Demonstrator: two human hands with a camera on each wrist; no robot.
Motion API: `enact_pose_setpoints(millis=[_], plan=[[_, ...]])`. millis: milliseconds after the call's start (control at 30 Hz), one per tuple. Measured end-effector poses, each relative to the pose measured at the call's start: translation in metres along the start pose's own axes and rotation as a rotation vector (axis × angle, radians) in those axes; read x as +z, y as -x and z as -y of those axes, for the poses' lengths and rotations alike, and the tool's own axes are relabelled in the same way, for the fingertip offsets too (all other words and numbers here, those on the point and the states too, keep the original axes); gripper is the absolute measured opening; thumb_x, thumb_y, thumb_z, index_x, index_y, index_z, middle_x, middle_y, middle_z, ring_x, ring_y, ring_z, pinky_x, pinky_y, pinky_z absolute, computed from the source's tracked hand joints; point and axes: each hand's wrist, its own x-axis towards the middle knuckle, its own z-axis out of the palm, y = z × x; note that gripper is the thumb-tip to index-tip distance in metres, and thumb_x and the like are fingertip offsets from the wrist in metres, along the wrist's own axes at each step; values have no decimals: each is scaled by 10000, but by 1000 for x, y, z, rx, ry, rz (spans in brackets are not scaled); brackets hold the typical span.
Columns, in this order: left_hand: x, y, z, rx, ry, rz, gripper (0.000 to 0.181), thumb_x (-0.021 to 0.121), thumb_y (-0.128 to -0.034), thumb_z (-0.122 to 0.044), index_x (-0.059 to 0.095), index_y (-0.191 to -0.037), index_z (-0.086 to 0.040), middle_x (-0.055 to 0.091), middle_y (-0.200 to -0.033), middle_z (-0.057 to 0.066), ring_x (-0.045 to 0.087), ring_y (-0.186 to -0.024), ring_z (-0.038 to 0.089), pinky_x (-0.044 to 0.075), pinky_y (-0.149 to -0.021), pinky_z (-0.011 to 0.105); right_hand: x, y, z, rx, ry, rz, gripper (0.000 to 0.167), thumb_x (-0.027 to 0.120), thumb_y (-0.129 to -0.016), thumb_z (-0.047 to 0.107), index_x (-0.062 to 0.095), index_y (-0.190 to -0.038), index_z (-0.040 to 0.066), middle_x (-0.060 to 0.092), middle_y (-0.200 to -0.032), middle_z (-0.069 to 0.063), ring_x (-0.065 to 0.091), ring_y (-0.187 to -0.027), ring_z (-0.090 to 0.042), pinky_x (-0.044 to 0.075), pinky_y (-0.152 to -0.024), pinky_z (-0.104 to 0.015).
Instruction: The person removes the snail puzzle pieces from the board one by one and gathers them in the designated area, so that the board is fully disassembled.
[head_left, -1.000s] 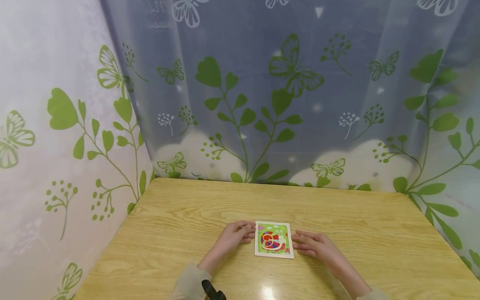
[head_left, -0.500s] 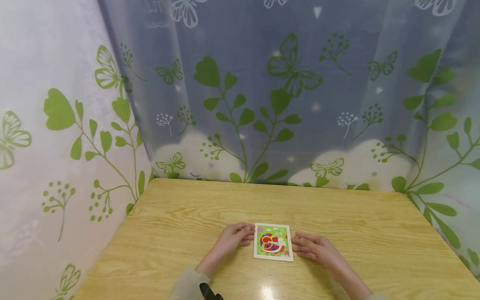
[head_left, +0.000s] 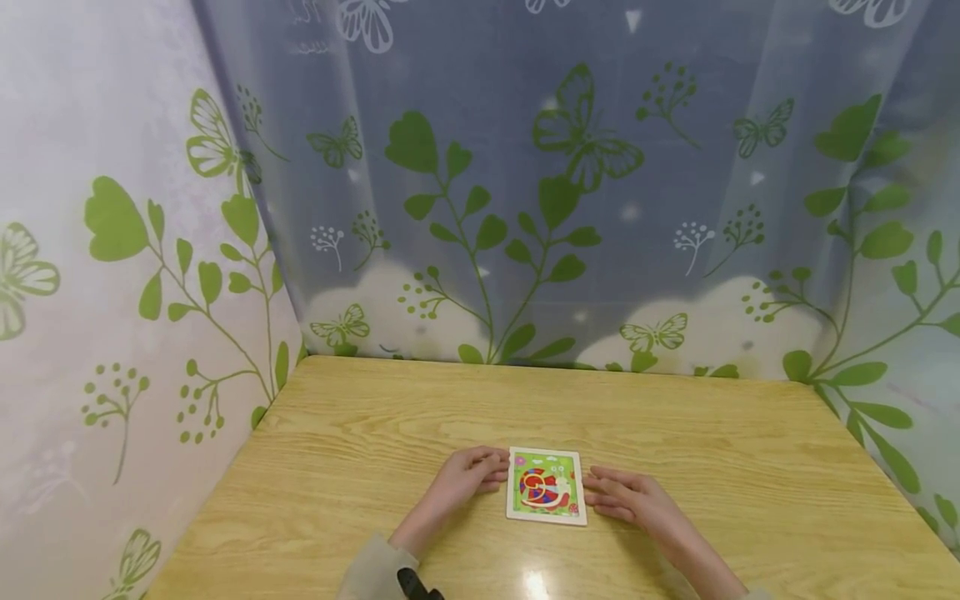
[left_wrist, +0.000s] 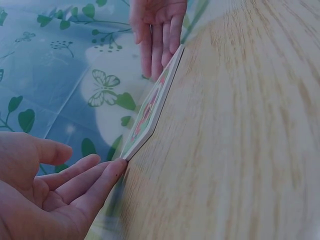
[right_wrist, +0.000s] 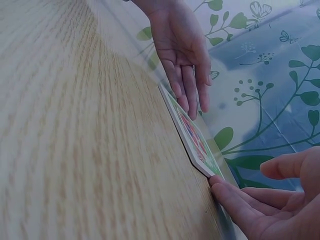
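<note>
A square snail picture puzzle [head_left: 544, 487] with a pale frame lies flat on the table. Its picture has a red and blue shell on a green ground. My left hand [head_left: 467, 481] is at its left edge, fingers extended; in the left wrist view, fingertips [left_wrist: 118, 168] touch the frame's edge. On the opposite side, my right hand [head_left: 628, 495] has its fingers extended too. In the right wrist view its fingertips [right_wrist: 216, 181] touch the puzzle's edge. Both thumbs stand off the board, and neither hand grips it.
The wooden table [head_left: 375, 417] stretches around the puzzle. A blue curtain [head_left: 480, 208] with green plants and butterflies hangs at its back, with a pale printed panel [head_left: 150, 333] on the left. A black strap [head_left: 417, 585] sits by the left sleeve.
The puzzle has slid slightly towards me, with both hands staying at its sides. Most of this shift came in the first half second; the hands keep the same pose.
</note>
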Motion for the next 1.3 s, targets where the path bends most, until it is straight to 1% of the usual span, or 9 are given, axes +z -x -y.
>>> enact_pose_setpoints(millis=[300, 567, 667, 800, 900, 1033, 1167, 1233, 1300], plan=[[0, 1, -1, 12, 0, 8, 384, 478, -1084, -163, 577, -1333, 112, 671, -1243, 242, 680, -1131, 321, 578, -932, 356, -1, 0, 1, 5, -6, 6, 608, 481, -1083, 212, 283, -1475, -209, 506, -1438, -313, 664, -1186, -244, 543, -987, -314], [-1, 1, -3, 10, -38, -42, 378, 478, -1085, -186, 609, -1294, 101, 694, -1194, 219, 694, -1084, 290, 589, -900, 345, -4, -1, 4, -11, 14, -20, 618, 481, -1080, 206, 258, -1487, -202, 484, -1450, -326, 669, -1171, -254, 537, -995, -315], [-2, 0, -3, 34, -68, -53, 387, 482, -1085, -211, 614, -1298, 84, 689, -1209, 219, 693, -1081, 298, 591, -897, 371, -5, -2, 4, -21, 19, -42, 595, 481, -1082, 193, 280, -1486, -195, 500, -1436, -328, 671, -1164, -268, 543, -990, -330], [-3, -1, -3, 78, -125, -68, 377, 485, -1086, -225, 624, -1311, 43, 669, -1264, 207, 688, -1097, 302, 593, -892, 363, -5, -5, 7, -39, 52, -77, 563, 477, -1082, 188, 323, -1480, -180, 506, -1434, -325, 655, -1187, -316, 548, -985, -337], [-3, -1, -4, 133, -209, -77, 355, 492, -1084, -218, 641, -1306, 15, 672, -1271, 184, 689, -1096, 294, 596, -878, 338, -4, -6, 10, -48, 85, -113, 544, 476, -1081, 188, 353, -1475, -167, 508, -1438, -315, 644, -1194, -345, 548, -985, -337], [2, 0, -7, 230, -379, -82, 325, 513, -1075, -220, 670, -1282, -25, 688, -1264, 151, 679, -1127, 302, 584, -909, 391, -1, -9, 14, -59, 122, -157, 524, 486, -1077, 180, 385, -1462, -160, 515, -1435, -309, 634, -1201, -381, 543, -994, -362], [9, 0, -9, 276, -505, -74, 310, 534, -1065, -228, 680, -1272, -50, 706, -1243, 130, 681, -1136, 302, 571, -941, 420, 2, -14, 18, -83, 169, -186, 514, 513, -1068, 172, 414, -1447, -161, 525, -1423, -314, 617, -1221, -402, 538, -1000, -378], [14, -1, -10, 290, -551, -62, 311, 542, -1061, -226, 677, -1277, -48, 715, -1228, 127, 695, -1112, 292, 581, -924, 393, 3, -16, 20, -102, 196, -192, 501, 515, -1066, 158, 425, -1435, -168, 528, -1414, -323, 618, -1217, -407, 540, -996, -380], [18, -1, -11, 322, -619, -50, 305, 556, -1055, -219, 675, -1277, -47, 725, -1206, 125, 714, -1067, 275, 595, -887, 353, 4, -18, 21, -122, 218, -200, 477, 515, -1063, 134, 443, -1417, -177, 541, -1392, -335, 626, -1203, -410, 547, -985, -379]])
